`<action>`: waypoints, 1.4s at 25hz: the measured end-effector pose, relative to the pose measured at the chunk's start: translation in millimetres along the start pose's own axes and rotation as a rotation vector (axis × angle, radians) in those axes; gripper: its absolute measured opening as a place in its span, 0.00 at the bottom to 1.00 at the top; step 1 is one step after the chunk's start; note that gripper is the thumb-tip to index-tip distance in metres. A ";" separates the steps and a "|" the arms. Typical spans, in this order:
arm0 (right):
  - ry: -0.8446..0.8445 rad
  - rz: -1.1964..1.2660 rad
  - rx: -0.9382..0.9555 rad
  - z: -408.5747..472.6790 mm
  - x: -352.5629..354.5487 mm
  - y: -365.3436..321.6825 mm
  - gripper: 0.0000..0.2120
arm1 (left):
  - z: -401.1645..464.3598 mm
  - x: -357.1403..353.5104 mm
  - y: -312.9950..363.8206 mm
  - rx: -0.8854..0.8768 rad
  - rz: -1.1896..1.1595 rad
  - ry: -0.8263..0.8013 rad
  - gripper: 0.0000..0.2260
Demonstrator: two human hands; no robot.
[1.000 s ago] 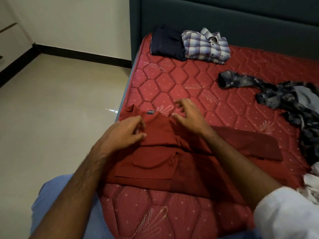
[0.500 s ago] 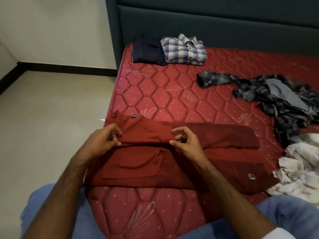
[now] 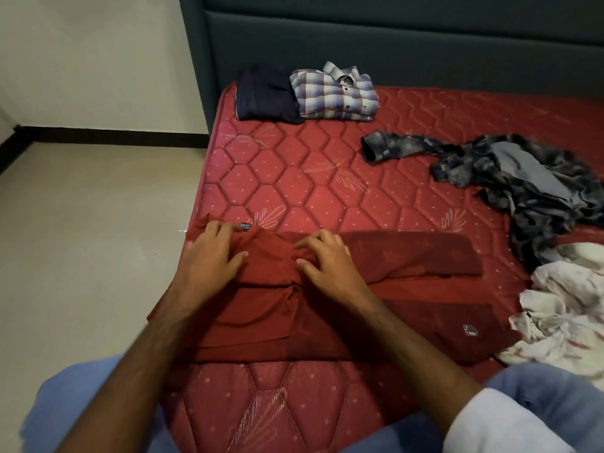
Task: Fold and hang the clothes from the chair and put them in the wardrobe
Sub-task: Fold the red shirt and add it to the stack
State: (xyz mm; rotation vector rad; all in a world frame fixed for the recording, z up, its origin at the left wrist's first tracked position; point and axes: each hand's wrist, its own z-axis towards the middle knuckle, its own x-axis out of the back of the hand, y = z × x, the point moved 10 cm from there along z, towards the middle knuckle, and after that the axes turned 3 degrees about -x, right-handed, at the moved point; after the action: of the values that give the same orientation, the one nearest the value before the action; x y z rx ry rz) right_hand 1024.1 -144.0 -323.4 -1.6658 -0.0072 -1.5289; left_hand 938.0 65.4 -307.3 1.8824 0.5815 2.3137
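Note:
A dark red shirt (image 3: 408,259) lies partly folded across the near edge of the red quilted mattress (image 3: 294,178). My left hand (image 3: 209,256) rests flat on the shirt's left end, beside a small dark label. My right hand (image 3: 327,263) presses down on the fold near the middle, fingers spread and slightly bent. A folded navy garment (image 3: 264,96) and a folded plaid shirt (image 3: 336,93) sit at the mattress's far left corner. A crumpled grey patterned shirt (image 3: 523,181) lies at the right, and a crumpled white garment (image 3: 568,308) lies below it.
A dark teal headboard (image 3: 392,44) runs along the far side of the bed. Pale tiled floor (image 3: 81,240) with a black skirting lies to the left. My blue-trousered knees (image 3: 539,397) are at the bottom of the view.
Both hands have let go of the pinched fold and now lie flat on the red shirt, pressing it down. The view has shifted slightly.

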 end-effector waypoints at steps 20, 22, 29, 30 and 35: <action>-0.283 -0.250 0.119 -6.5 -49.8 3.3 0.34 | -14.8 -56.5 30.6 -0.245 0.227 -0.102 0.28; -0.272 -0.275 -0.012 -12.0 -21.8 45.7 0.35 | -22.2 -88.6 22.9 -0.242 0.275 -0.197 0.33; 0.068 -0.271 -0.643 -71.8 169.0 258.5 0.22 | -2.9 -74.7 111.4 -0.360 0.220 -0.028 0.22; 0.096 -0.148 -0.744 -85.3 184.4 279.9 0.16 | 0.6 -80.1 139.5 -0.416 0.181 -0.028 0.21; 0.075 0.099 -0.866 -105.0 177.3 311.5 0.27 | 14.9 -151.2 251.5 -0.494 0.110 -0.224 0.29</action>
State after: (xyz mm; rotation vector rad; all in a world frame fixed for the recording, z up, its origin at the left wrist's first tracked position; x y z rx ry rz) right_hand 1146.9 -494.2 -366.0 -2.2015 0.8722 -1.6183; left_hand 1026.8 -210.5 -355.2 1.9133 -0.1154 2.0132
